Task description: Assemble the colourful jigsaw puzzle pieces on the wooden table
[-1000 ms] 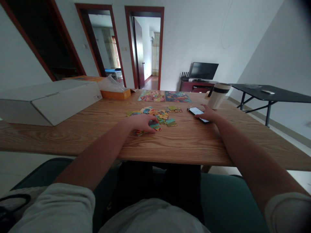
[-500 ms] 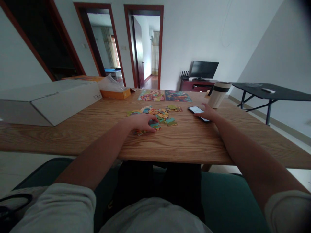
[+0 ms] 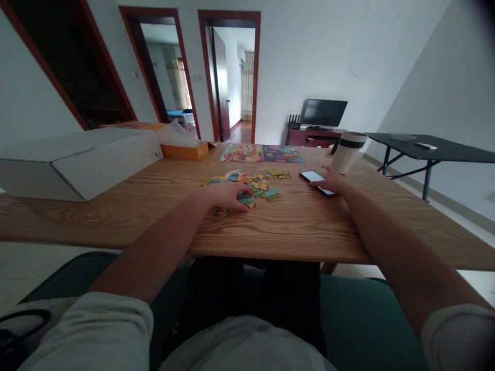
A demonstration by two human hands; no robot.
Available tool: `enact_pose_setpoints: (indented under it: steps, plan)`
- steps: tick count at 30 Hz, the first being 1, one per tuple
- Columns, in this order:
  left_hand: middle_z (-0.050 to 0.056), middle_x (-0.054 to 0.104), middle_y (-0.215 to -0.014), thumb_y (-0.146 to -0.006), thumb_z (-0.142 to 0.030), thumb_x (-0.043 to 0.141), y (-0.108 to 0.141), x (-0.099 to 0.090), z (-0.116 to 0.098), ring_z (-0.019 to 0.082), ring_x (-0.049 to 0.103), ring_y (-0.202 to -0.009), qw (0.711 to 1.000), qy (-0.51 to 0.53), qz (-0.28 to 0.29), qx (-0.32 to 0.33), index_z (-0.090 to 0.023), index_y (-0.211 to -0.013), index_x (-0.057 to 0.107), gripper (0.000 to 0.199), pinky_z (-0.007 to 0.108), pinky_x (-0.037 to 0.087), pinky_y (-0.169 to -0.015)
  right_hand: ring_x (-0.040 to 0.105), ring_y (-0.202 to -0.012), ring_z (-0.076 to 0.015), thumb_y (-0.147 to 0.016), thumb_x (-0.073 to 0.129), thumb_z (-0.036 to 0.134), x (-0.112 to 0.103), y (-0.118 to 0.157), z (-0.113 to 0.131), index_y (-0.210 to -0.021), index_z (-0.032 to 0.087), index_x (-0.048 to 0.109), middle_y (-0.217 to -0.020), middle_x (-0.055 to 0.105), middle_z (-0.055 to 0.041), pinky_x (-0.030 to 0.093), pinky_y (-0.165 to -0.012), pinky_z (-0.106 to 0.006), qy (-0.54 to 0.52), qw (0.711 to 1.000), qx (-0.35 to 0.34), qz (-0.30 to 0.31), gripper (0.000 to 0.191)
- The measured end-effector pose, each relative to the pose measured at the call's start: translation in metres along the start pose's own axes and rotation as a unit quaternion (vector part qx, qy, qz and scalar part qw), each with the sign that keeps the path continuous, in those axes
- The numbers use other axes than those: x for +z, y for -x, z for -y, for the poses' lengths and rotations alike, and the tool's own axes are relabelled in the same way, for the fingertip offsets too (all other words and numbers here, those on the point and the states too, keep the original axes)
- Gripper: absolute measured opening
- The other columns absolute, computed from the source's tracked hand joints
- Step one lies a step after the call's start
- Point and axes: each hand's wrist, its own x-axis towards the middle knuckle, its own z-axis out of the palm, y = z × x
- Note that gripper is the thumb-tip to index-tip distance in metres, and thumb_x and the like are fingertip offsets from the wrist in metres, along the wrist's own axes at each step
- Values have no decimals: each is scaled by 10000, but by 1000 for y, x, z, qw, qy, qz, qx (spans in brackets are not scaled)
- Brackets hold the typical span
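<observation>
Indoors, on a wooden table (image 3: 294, 226), left hand (image 3: 226, 198) curls over puzzle pieces (image 3: 257, 188), right hand (image 3: 330, 181) touches a smartphone (image 3: 314, 177).

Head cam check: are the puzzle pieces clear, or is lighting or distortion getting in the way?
Head view: lighting is dim and flat, with a dark top-right corner; wide-angle distortion leans the dark red door frames and bows the light oak-grain wooden table; the small multicoloured puzzle pieces look fairly sharp, though their print is too small to read, and the left hand covers some.
</observation>
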Motion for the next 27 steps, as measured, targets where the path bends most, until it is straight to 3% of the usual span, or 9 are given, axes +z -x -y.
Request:
enact_pose_setpoints:
  steps: [13, 27]
  plan:
    - [35, 663, -1274, -771, -555, 703, -1, 1, 1, 245, 635, -1068, 1000, 1, -2, 1, -297, -1297, 609, 594, 309, 475, -856, 606, -1192, -388, -640, 807, 647, 2, -3, -5, -1519, 193, 398, -1365, 596, -207, 507, -960, -468, -1, 1000, -1, -4, 1070]
    - [23, 656, -1291, -766, -527, 719, 2, -3, -4, 246, 622, -1112, 1000, 6, 12, -15, -305, -1302, 604, 591, 313, 460, -924, 616, -1175, -384, -626, 814, 648, 4, -6, -7, -1527, 192, 380, -1366, 597, -206, 515, -938, -461, -4, 1000, -4, -6, 1099]
